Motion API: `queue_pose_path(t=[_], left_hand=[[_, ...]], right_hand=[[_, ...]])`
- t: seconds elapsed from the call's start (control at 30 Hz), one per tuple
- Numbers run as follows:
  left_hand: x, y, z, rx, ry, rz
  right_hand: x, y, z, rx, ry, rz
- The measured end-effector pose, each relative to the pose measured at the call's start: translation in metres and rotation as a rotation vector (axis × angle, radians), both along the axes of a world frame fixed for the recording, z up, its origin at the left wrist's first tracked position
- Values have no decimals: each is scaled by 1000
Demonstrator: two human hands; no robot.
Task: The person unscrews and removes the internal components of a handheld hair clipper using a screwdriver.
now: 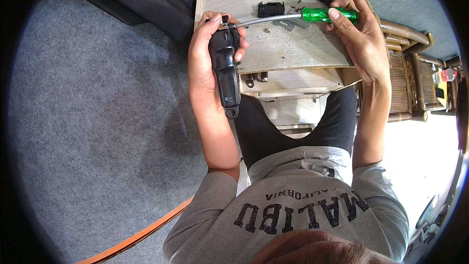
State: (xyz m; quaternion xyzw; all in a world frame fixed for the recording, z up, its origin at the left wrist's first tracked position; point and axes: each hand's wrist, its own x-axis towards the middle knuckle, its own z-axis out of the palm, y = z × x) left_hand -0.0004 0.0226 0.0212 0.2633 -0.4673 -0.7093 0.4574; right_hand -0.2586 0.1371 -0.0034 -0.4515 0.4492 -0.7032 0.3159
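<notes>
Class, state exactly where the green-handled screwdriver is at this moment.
In the head view, the green-handled screwdriver is held in the right hand above the pale wooden table, upper right of centre, its shaft reaching left to the black hair clipper in the left hand.

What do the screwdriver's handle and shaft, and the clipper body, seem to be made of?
Screwdriver handle: clear green plastic, glossy, light passes through.
Shaft: bare metal, grey with a shine.
Clipper body: black plastic, probably moulded, with glossy highlights along its curves.
</notes>
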Motion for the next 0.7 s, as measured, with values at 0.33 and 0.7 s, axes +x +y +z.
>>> queue_pose_path(t=[0.33,0.7], left_hand=[[1,-1,0,32,21,-2],[3,-6,-3,32,35,-28]], right_hand=[[12,0,7,101,-16,-83],[6,3,4,33,59,-59]])
